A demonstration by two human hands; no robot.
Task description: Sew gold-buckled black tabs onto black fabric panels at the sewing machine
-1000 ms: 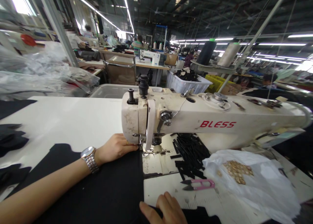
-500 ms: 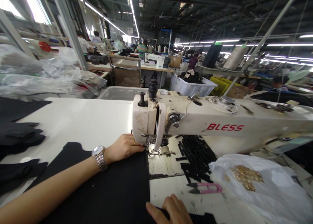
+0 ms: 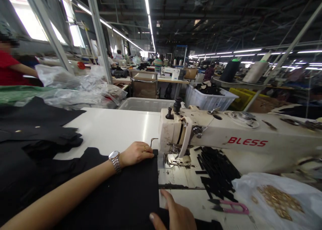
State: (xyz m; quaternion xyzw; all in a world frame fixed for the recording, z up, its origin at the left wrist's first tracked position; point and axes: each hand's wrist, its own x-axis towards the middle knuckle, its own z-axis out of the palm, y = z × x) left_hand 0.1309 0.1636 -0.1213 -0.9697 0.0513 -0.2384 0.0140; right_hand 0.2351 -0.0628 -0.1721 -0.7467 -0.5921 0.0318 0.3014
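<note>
Black fabric (image 3: 128, 193) lies flat in front of me, its straight right edge running just left of the presser foot (image 3: 177, 160) of the sewing machine (image 3: 213, 129). My left hand (image 3: 137, 154), with a ring and a metal watch on the wrist, has its fingers closed on the far corner of this fabric, next to the needle area. Lower down, my right hand (image 3: 176, 211) rests at the fabric's right edge with index finger and thumb apart. The thumb touches the fabric; its other fingers are partly hidden.
Black strips (image 3: 216, 173) are piled under the machine arm. Pink thread snips (image 3: 230, 206) and a white plastic bag (image 3: 251, 186) with gold metal pieces (image 3: 281, 199) lie right. More black pieces (image 3: 37, 129) lie left. A person in a red top (image 3: 12, 67) stands at far left.
The view has swung left, so the machine appears further right. The fabric's far corner has come away leftward from the presser foot with my left hand. My right index finger has stretched forward.
</note>
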